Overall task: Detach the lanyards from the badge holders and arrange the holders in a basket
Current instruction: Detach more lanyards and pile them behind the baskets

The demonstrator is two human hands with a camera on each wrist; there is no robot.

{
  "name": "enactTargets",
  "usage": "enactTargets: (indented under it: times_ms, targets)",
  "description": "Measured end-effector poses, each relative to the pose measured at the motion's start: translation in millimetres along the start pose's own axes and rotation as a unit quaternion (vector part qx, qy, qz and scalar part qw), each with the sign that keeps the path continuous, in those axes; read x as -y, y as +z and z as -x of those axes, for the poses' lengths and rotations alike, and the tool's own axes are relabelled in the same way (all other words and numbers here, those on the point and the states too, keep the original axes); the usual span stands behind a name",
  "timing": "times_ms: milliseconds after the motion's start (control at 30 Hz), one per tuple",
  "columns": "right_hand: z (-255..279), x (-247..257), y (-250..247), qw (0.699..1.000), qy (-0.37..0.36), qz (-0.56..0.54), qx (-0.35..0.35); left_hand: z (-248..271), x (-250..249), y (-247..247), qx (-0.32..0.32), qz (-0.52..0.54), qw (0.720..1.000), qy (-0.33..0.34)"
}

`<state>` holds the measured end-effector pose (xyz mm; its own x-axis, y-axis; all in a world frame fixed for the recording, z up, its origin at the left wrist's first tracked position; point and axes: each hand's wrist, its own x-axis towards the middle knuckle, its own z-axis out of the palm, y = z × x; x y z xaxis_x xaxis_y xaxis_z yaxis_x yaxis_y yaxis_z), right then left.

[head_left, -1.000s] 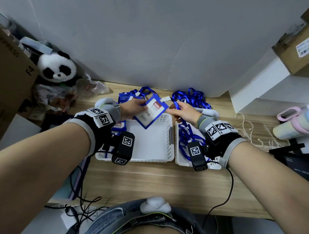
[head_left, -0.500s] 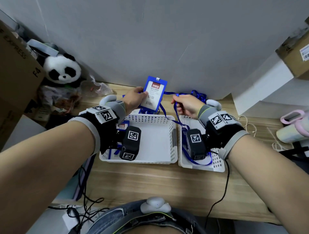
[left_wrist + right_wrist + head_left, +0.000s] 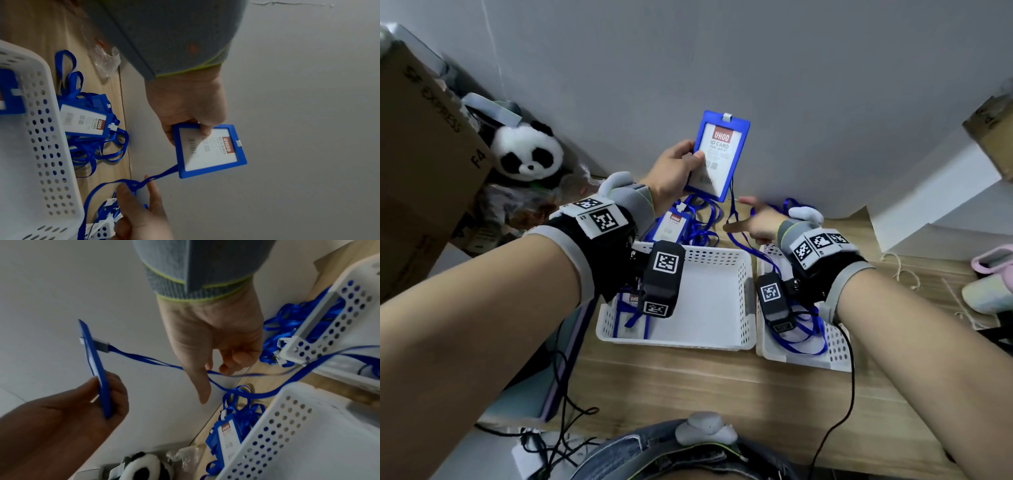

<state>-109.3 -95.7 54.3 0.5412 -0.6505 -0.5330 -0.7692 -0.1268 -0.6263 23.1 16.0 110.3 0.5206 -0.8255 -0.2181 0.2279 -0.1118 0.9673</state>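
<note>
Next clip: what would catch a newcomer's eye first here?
The blue badge holder, gripped upright in the left hand against the grey wall. Its blue lanyard is still clipped on and trails down past the right hand towards the two white baskets on the wooden desk. A panda plush sits far left.

The surface (image 3: 688,394) was a light wood top set against a grey wall. Two white perforated baskets stood on it side by side, the left basket (image 3: 709,339) beside the right basket (image 3: 839,349). Behind them, next to the wall, lay a heap of blue lanyards (image 3: 705,226) with a badge holder (image 3: 671,228) among them. A toy panda (image 3: 527,154) sat at the far left, and loose string (image 3: 904,270) lay at the right.
</note>
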Motion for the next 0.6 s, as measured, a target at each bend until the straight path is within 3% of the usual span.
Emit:
enactTargets:
  times_ms: [233, 400, 600]
  targets:
    - [5, 5, 16, 0.994, -0.010, 0.058, 0.092, -5, -1, -3, -0.003, -0.023, 1.000, 0.000]
    - [1, 20, 12, 0.991, -0.047, -0.111, 0.062, -9, 11, -13, -0.035, -0.020, 0.999, -0.001]
    - [0, 55, -11, 0.951, -0.124, -0.277, 0.049, -10, 32, -22, -0.019, -0.012, 0.998, -0.053]
